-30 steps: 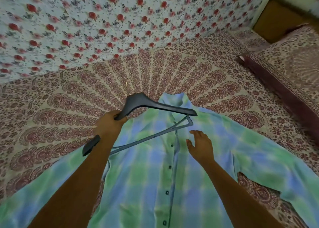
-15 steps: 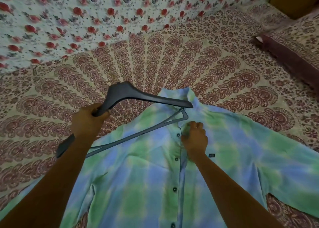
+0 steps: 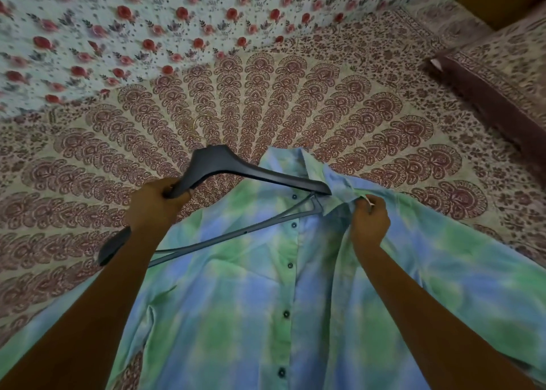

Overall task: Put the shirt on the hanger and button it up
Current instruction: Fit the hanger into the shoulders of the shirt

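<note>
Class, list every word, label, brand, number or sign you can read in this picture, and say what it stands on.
No text in this picture can be read.
On the shirt, by the right hand, a white tag: too small to read.
On the corner of the cushion, a white tab: too small to read.
On the hanger: no marking shows.

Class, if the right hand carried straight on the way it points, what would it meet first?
Likely the tip of the hanger, just beyond the shirt edge that the right hand pinches, though depth is unclear.
</note>
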The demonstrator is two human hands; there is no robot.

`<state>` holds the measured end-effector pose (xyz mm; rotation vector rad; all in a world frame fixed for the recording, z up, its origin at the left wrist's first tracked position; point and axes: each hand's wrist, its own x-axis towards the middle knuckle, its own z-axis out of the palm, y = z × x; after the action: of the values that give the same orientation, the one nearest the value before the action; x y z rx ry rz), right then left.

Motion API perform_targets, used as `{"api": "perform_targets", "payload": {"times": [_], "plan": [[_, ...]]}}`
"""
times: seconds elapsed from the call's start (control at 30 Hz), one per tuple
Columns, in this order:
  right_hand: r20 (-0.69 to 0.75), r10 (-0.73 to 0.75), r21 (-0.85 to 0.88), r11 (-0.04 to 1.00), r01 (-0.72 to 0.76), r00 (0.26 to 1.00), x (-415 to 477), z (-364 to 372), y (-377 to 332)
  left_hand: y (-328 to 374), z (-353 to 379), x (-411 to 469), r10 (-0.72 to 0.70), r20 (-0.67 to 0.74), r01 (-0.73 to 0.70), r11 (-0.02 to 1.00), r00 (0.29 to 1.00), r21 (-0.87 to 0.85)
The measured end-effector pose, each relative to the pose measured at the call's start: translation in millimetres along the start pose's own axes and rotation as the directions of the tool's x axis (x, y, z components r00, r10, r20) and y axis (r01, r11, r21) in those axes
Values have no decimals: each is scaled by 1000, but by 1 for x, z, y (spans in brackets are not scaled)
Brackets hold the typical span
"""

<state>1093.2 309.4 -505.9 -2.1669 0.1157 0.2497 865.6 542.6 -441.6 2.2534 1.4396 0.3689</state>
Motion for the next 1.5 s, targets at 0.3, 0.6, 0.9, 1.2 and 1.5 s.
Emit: {"api": "perform_targets", "payload": {"times": [0.3, 0.6, 0.9, 1.2, 1.5], "plan": [[-66, 42, 25, 999, -40, 997, 19, -15, -17, 6, -3, -3, 28, -3, -29, 995, 1000, -92], [-76, 134, 92, 988, -127, 988, 30, -23, -32, -2, -9, -7, 6, -4, -7, 995, 1000, -96], [65, -39, 104, 994, 32, 997, 15, -16, -27, 2, 15, -8, -1, 87, 7, 998, 996, -69], [282, -438, 34, 894, 447, 854, -12, -10, 5, 82, 101, 21, 139, 211, -115, 986, 968, -120], [627, -415, -115, 788, 604, 659, -4, 1, 25, 128, 147, 41, 252, 342, -211, 965, 905, -153]]}}
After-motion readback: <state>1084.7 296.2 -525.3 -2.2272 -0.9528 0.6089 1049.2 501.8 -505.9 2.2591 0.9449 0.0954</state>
